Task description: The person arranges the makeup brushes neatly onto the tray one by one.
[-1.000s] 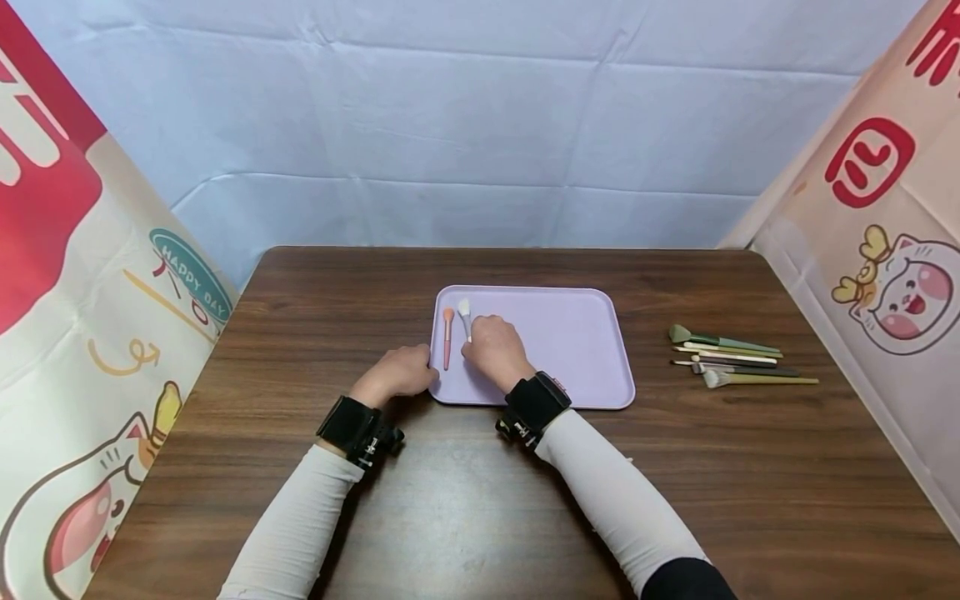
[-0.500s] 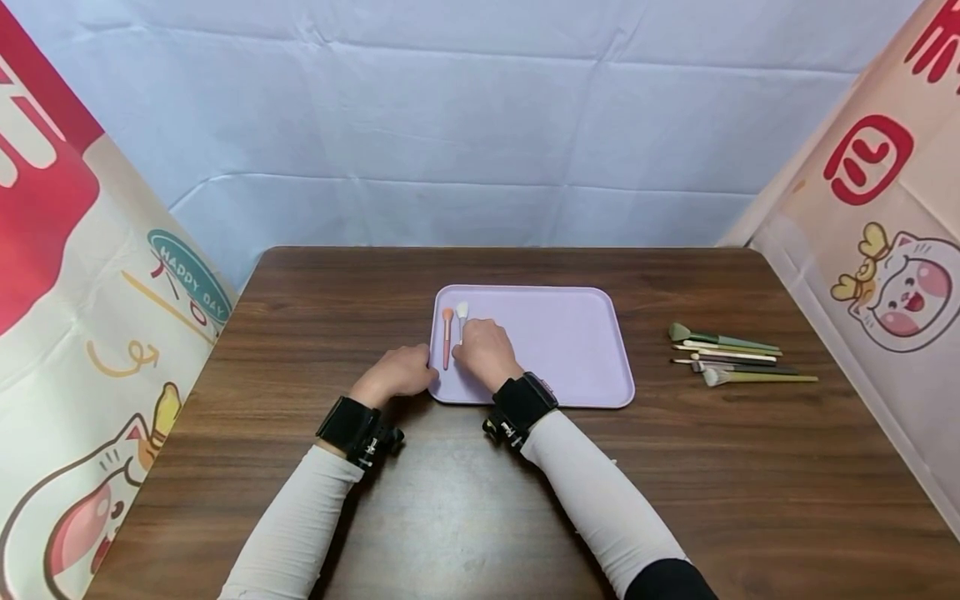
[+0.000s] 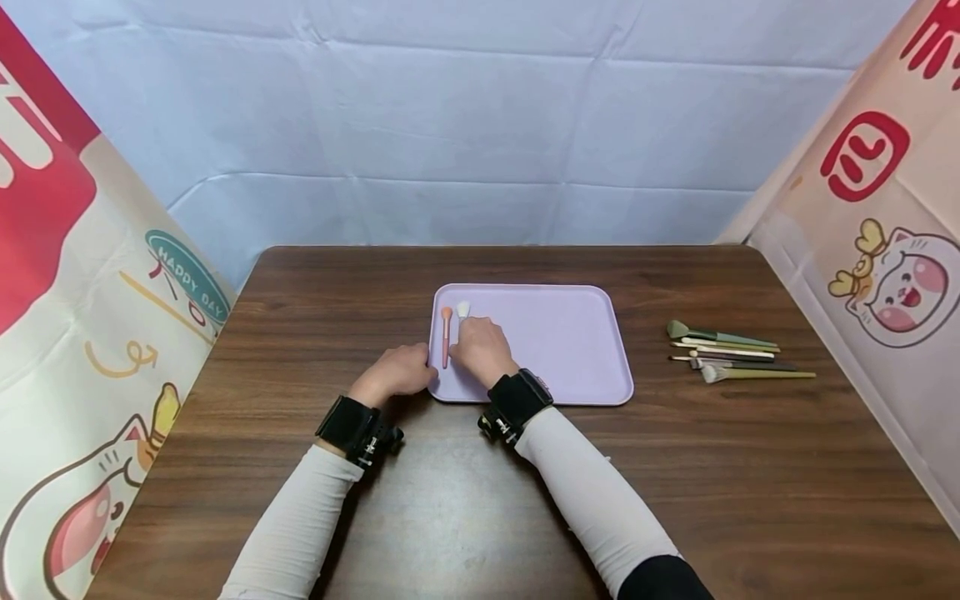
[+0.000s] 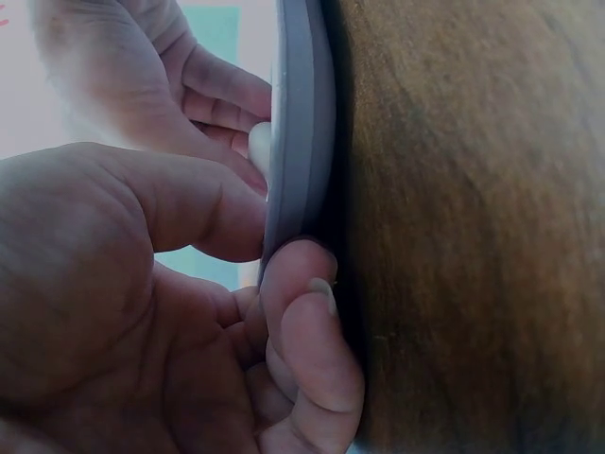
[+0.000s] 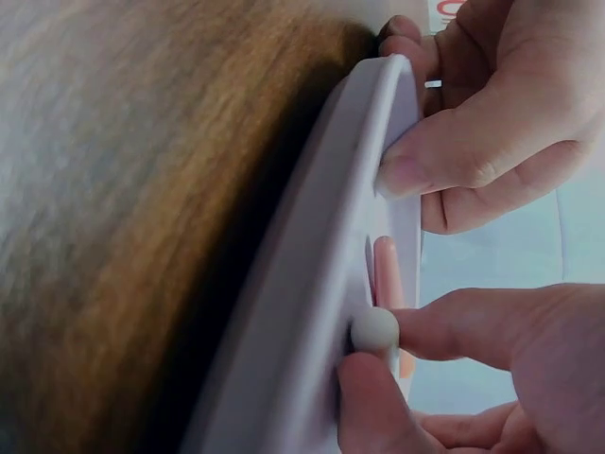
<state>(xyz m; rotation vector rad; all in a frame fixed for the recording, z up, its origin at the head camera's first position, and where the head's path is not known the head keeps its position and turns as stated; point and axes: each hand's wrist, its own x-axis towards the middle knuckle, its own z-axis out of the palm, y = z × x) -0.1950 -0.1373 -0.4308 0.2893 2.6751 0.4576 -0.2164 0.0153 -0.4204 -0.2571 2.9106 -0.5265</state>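
My left hand [image 3: 399,370] pinches the left rim of a lilac tray [image 3: 555,342]; in the left wrist view the thumb lies over the rim and curled fingers [image 4: 321,350] sit beneath it. Inside the tray, my right hand [image 3: 483,350] holds a makeup brush with white bristles [image 3: 463,309]. The right wrist view shows its rounded pale handle end [image 5: 375,329] between thumb and finger; the hand hides most of the handle in the head view. Just left of it lies a pink makeup brush [image 3: 446,337] with orange bristles, roughly parallel, bristles pointing away from me.
To the tray's right, several makeup brushes lie in a loose row on the brown wooden table [image 3: 750,467], among them a green brush [image 3: 720,338] and one with a yellow-green handle [image 3: 765,375]. Printed cloths hang left and right, a pale cloth behind.
My right hand has shifted slightly left with the white-bristled brush, which now lies straighter and closer to the pink one. The left hand stays at the tray's rim.
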